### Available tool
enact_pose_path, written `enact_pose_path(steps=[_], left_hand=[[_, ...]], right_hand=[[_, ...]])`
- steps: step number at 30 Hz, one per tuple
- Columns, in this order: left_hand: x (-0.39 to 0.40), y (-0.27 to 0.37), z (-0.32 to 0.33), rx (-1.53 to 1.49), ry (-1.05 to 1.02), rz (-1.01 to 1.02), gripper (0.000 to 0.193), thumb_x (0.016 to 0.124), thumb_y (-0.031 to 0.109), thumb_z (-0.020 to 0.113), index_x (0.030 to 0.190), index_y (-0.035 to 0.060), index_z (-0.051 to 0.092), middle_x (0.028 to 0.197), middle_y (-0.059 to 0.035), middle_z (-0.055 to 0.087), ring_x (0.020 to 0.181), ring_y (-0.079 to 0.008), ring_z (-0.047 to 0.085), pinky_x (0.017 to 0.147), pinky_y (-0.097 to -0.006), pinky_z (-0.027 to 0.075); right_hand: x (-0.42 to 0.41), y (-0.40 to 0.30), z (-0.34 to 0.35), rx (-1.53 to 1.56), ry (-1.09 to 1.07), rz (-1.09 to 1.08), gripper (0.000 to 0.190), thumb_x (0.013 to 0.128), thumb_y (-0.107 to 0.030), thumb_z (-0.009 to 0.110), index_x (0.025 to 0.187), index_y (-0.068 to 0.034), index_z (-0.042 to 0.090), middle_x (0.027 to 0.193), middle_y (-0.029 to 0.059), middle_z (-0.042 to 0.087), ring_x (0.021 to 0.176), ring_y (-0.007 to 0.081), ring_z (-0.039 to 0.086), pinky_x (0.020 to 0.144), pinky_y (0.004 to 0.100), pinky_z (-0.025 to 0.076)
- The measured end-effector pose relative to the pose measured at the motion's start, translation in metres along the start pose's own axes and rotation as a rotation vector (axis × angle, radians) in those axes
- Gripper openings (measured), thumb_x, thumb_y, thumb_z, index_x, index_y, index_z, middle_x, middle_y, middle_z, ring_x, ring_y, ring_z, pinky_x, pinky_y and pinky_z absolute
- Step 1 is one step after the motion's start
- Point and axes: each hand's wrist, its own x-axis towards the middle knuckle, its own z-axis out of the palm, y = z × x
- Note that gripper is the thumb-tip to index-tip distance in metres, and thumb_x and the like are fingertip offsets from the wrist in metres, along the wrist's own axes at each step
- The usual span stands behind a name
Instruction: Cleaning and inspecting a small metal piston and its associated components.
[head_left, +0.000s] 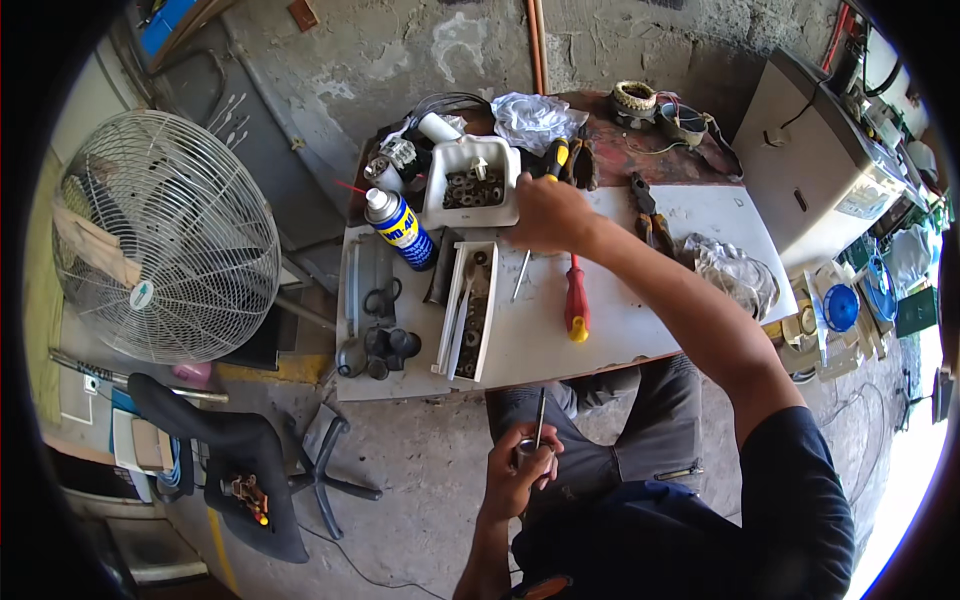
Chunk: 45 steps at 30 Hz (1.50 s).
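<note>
My left hand (517, 466), above my lap, grips a small cylindrical metal part (527, 448) with a thin metal rod (541, 412) standing up from it. Over the table, my right hand (551, 214) reaches beside a white plastic tub (512, 169) of washers and small metal parts. Its fingers bend down out of sight, so any grip is hidden. A yellow-and-black handle (556, 156) shows just beyond this hand, and a thin metal shaft (521, 276) on the near side; whether they join is hidden. Below my right forearm lies a red screwdriver (576, 300) with a yellow end.
A WD-40 can (401, 229) stands left of a narrow white tray (487, 315) holding metal pieces. Pliers (643, 199) and a crumpled rag (731, 274) lie right. Motor stators (634, 100) sit at the back. A large fan (169, 236) and black chair (255, 457) stand left.
</note>
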Motion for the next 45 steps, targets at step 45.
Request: enact_pose_path(steps=[45], left_hand=[[-0.003,0.007,0.007,-0.179,0.086,0.036,0.013,0.108,0.007,0.061,0.119,-0.0004,0.063,0.106,-0.0175,0.070,0.075,-0.0233,0.068,0.059,-0.0305,0.053]], right_hand=[[0.074,0.006,-0.019,0.339,-0.063,-0.478,0.009,0.087,0.000,0.076,0.094,-0.003,0.080,0.085,0.0108,0.078,0.071,0.0262,0.069,0.072,0.0364,0.057]])
